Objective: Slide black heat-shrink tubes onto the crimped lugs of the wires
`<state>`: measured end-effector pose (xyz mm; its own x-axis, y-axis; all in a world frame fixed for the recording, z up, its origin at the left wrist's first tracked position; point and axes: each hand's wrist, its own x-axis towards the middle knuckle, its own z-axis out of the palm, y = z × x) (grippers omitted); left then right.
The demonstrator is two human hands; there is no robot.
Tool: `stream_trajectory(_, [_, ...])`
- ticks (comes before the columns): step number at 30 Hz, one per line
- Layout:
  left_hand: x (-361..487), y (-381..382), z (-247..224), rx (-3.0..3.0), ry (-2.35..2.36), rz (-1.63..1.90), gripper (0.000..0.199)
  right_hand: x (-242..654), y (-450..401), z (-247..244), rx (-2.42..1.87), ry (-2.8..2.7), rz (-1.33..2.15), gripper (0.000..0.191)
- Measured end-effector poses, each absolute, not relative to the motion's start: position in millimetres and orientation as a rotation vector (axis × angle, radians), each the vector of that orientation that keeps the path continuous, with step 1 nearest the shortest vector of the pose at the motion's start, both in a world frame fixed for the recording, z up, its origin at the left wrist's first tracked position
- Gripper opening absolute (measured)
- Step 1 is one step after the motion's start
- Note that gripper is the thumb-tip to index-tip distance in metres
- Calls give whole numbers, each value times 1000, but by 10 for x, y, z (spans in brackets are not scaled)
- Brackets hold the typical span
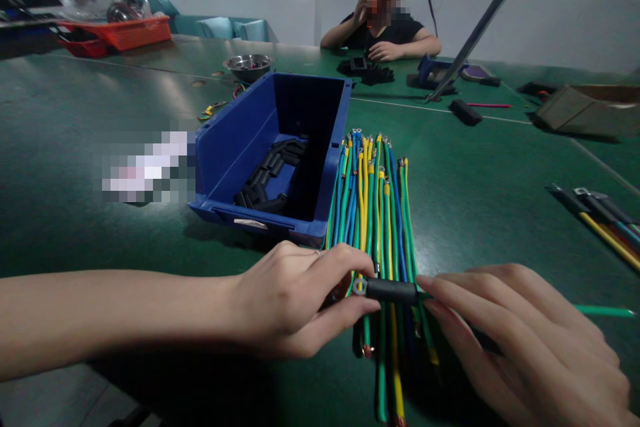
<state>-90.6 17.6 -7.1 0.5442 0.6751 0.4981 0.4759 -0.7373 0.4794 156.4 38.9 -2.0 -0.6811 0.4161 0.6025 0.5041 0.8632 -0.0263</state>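
A green wire (pixel 605 311) lies crosswise over a row of blue, green and yellow wires (pixel 370 213), with a black sleeve (pixel 393 291) around it near its ring terminal (pixel 359 286). My right hand (pixel 525 333) pinches the wire just right of the sleeve. At the sleeve's left end, the thumb and index finger of my left hand (pixel 305 297) are apart, above and below the terminal; whether they touch it is unclear. Behind my left hand stands a blue bin (pixel 235 147) with several black sleeves (pixel 260 187) inside.
Black-sleeved wires (pixel 605 213) lie at the right edge. A person (pixel 390 33) sits across the green table (pixel 475 193). Farther back are a metal bowl (pixel 249 67), a red basket (pixel 125 33), a cardboard box (pixel 590 110) and a black block (pixel 465 113).
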Motion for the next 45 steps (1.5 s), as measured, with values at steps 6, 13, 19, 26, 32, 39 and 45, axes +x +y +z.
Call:
stream_trajectory(6, [-897,168,-77,2465,981,950,18,1530,377,5,-682,-2380,-201,20])
stream_trajectory(13, [-913,174,-82,2428,978,862,22,1594,402,-16,-724,-2423,-207,29])
stream_trajectory(19, [-918,207,-75,2606,963,709,13,1600,412,-46,-848,-2393,-202,28])
stream_trajectory(26, [-927,215,-65,2598,937,615,20,1601,456,-66,-1071,-2383,-141,23])
stream_trajectory(32, [-914,216,-61,2632,929,559,20,1681,471,-51,-1137,-2446,-171,21])
stream_trajectory(39, [-902,194,-51,2632,961,625,16,1629,471,-58,-1175,-2470,-151,22])
stream_trajectory(45, [-913,168,-56,2610,969,581,21,1632,447,-58,-1148,-2499,-178,24])
